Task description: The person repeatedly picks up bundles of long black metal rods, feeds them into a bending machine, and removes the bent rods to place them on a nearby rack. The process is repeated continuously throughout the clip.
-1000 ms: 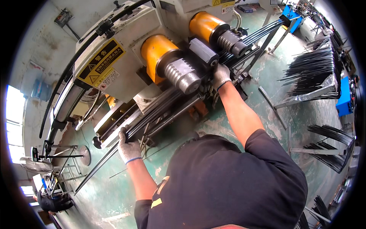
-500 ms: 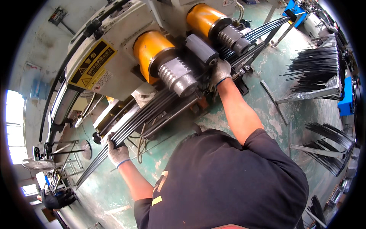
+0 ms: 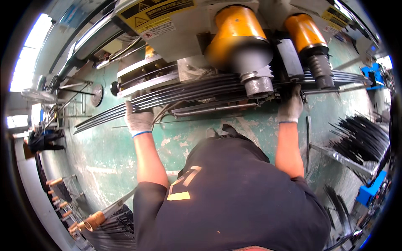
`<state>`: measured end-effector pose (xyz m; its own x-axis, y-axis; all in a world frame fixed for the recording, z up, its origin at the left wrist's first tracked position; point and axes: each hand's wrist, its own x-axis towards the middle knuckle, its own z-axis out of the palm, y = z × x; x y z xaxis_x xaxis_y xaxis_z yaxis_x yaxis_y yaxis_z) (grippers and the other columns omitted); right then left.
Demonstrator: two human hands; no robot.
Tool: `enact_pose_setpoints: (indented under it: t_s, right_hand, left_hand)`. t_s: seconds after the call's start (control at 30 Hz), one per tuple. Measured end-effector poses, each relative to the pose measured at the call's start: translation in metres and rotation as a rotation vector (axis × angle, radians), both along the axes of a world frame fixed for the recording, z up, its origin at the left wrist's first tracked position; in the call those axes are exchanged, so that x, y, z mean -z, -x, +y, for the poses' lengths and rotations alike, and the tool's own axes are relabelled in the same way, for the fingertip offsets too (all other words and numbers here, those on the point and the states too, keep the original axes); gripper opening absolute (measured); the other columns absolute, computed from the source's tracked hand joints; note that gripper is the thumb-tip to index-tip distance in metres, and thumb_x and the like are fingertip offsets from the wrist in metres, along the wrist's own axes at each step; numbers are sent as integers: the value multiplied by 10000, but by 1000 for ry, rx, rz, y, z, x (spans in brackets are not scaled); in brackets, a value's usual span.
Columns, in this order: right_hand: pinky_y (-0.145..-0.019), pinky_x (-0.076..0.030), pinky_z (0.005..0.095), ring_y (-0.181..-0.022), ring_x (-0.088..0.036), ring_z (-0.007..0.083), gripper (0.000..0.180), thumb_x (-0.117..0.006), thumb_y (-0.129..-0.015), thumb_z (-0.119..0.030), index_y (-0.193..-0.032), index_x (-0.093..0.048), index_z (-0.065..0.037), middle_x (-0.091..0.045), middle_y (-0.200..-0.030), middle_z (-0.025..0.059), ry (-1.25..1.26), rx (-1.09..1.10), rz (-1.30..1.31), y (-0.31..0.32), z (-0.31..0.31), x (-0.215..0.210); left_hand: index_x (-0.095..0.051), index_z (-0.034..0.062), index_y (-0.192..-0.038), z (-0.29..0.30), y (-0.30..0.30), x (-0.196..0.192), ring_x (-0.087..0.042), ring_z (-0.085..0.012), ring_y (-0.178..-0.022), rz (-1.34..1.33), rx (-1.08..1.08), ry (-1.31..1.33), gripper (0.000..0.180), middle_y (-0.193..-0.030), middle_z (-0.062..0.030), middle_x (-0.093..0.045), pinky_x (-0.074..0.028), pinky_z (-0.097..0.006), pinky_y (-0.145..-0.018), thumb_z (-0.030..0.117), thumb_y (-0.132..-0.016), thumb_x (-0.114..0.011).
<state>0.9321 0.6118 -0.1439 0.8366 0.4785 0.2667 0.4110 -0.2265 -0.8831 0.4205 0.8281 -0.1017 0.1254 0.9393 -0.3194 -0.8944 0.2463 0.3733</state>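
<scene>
A bundle of long, thin black rods (image 3: pixel 167 97) stretches across in front of a machine, passing under its spindles. My left hand (image 3: pixel 140 119), in a pale work glove with a blue cuff, is closed round the bundle toward its left end, the thumb at its near side. Further right, my right hand (image 3: pixel 291 108), gloved the same way, grips the bundle just below a grey block (image 3: pixel 289 58); shadow partly hides its fingers. Two orange cylinders (image 3: pixel 239 26) with grooved steel ends (image 3: pixel 257 85) jut out above the rods, one on each side of the block.
Under the bundle lies a metal bar (image 3: pixel 213 110), with a looped cable (image 3: pixel 163 112) beside it. Racks of black rods (image 3: pixel 362 140) stand at the right, and more rods (image 3: pixel 115 230) at lower left. A round fan (image 3: pixel 37 95) and another person (image 3: pixel 42 141) are far left.
My view has turned, so the bundle now runs nearly level across it. Both hands remain on the rods; whether they slid along them I cannot tell.
</scene>
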Motion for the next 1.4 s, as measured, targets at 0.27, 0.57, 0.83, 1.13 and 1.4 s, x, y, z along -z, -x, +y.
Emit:
enact_pose_setpoints:
  t_s: [0.27,0.57,0.83,1.13,1.4]
  right_hand:
    - [-1177,-397,354,-1448,-461,301,679,-575,-921,-75,-1574,-398,-12,-354,-1664,142,1136,-300,-1096,-25,-61,99]
    - [-946,-533,374,-1107,-628,232,569,-632,-1042,-322,-1456,-534,57,-643,-1360,133,-72,153,747,70,-14,43]
    - [-834,-527,398,-972,-679,224,417,-622,-1050,-281,-1331,-656,26,-713,-1151,79,131,422,678,147,-39,102]
    - [-647,-425,402,-710,-565,222,405,-516,-1078,-462,-897,-634,-119,-534,-724,17,351,329,1097,263,-123,180]
    - [-653,-398,398,-784,-582,239,373,-562,-1065,-466,-933,-646,-128,-616,-833,16,301,308,1164,271,-126,172]
  left_hand:
    - [-633,9,-1132,18,8,7,-658,-354,-1161,209,-277,89,303,-1145,-160,-692,-507,-589,-1105,289,-1070,-535]
    - [-660,28,-1197,-30,-37,-10,-660,-300,-1122,39,30,21,284,-1155,-135,-712,-485,-455,-1097,264,-1042,-624]
    - [-606,-24,-1223,34,173,-5,-622,-462,-1192,-160,-151,138,537,-1265,-256,-659,-453,-662,-1091,475,-1027,-568]
    - [-520,79,-1357,139,518,30,-588,-421,-1231,275,-537,124,604,-1361,-169,-605,-478,-657,-1044,597,-1057,-440]
    - [-523,65,-1249,159,574,36,-648,-370,-1129,312,-480,28,419,-1304,-194,-653,-553,-593,-936,450,-1089,-481]
